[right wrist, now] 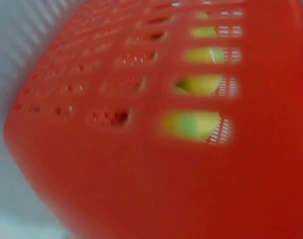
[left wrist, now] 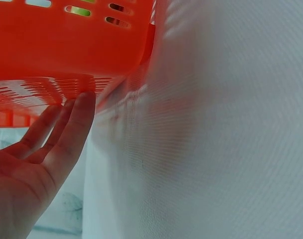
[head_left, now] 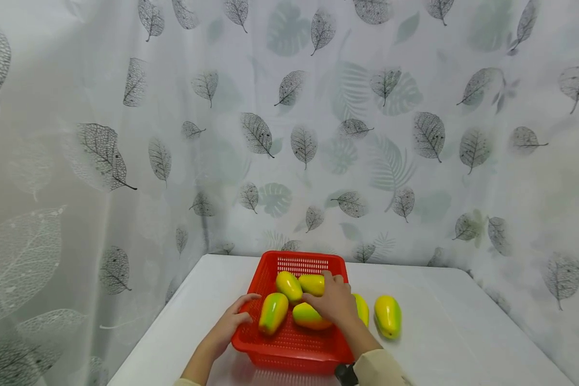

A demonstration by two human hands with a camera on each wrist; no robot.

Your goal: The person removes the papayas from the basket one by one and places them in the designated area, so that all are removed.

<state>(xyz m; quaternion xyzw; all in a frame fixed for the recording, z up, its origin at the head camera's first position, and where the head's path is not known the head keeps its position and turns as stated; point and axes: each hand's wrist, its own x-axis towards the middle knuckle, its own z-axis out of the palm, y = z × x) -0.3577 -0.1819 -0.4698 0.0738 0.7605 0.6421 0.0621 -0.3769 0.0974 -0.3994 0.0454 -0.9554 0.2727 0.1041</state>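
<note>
A red plastic basket [head_left: 299,351] with slotted walls stands on the white table. Inside lie several yellow-green mangoes, among them one at the left [head_left: 273,313], one at the back [head_left: 288,287] and one in front [head_left: 310,316]. Reaching over the basket, my right hand [head_left: 338,303] grips the mango at the back right [head_left: 311,284] between thumb and fingers. My left hand [head_left: 225,328] is at the basket's left side; in the left wrist view its fairly straight fingers [left wrist: 72,129] touch the slotted wall. The right wrist view shows only the basket wall [right wrist: 116,174], with mangoes behind its slots.
Right of the basket, one mango [head_left: 362,309] lies partly hidden behind my right forearm. Another mango [head_left: 388,317] rests farther right on the white table [head_left: 453,332]. A leaf-patterned curtain [head_left: 304,177] hangs behind and at the sides.
</note>
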